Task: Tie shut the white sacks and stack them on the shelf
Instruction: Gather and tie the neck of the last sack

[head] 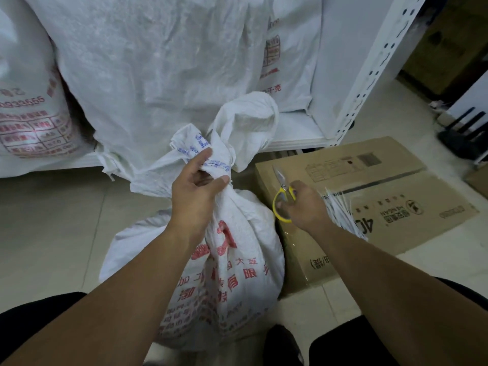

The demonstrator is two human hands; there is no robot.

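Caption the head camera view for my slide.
Left hand grips the gathered neck of a white sack while the right hand holds yellow-handled scissors over a cardboard box.

A sack [232,273] stands on the floor [52,220] in front with its neck in the left hand [195,191], a carton [383,180] lies just to its right with a bundle of ties [340,215] on it and the right hand [307,207] holding scissors [283,199] above it, and more sacks [148,75] sit behind on a shelf [295,128].

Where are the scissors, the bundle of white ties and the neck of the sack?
scissors [281,180]: head view, on the metal blades above the yellow handles.
bundle of white ties [343,215]: head view, middle of the fanned strips.
sack neck [224,152]: head view, on the twisted cloth.
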